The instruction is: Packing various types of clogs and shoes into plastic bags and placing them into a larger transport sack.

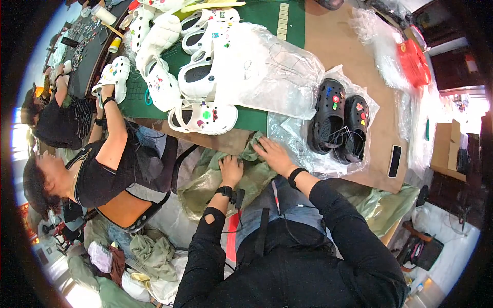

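A thin, shiny green plastic sheet [197, 196] lies bunched just left of the middle of the frame, below a white rubber clog [210, 120] with bright charms. The left hand [231, 171] rests bent fingers on it. The right hand [277, 156] touches a fold. I can't tell if either pinches. Firm fingers and soft pulls seem best, as thin plastic may tear. Black rubber clogs [322, 123] sit right of the middle.

Free tabletop [385, 105] R of black clogs [322, 127], white clogs [226, 120] + frosted bag [262, 74] block L-ctr, room under green plastic [249, 187] unclear
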A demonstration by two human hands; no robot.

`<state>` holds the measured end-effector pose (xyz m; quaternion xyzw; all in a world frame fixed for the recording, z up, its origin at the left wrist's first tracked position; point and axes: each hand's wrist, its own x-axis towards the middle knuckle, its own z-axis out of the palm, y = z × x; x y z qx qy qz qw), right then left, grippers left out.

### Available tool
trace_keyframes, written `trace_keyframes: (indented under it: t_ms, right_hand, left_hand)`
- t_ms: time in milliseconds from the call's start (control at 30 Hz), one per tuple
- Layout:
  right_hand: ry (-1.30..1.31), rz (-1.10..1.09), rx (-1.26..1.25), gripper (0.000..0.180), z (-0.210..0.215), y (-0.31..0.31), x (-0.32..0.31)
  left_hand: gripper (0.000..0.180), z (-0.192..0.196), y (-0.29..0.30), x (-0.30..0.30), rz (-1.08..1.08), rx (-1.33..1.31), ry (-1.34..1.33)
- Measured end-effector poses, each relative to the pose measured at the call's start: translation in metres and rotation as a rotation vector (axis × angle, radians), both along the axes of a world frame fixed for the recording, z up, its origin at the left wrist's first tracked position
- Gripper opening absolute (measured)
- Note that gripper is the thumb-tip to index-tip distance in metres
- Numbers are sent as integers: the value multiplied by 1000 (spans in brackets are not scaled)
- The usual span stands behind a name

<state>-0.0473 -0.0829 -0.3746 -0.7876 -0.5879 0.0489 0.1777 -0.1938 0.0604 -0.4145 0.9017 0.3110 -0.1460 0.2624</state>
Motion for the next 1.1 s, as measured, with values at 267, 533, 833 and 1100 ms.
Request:
trace_keyframes:
  t_ms: [267, 533, 833, 1100]
  right_hand:
    - [-275, 72, -171, 39, -10, 9, -5]
    - [-113, 17, -208, 40, -12, 17, -16]
    - [-15, 48, -197, 42, -27, 10, -17]
    - [-129, 25, -199, 36, -31, 37, -13]
  left_hand:
    - [29, -4, 13, 11, 691, -455, -4]
    - [42, -4, 23, 18, 1473, -1405, -466]
    - [50, 20, 19, 29, 1464, -1445, -430]
    - [47, 25, 17, 38, 1517, -1421, -374]
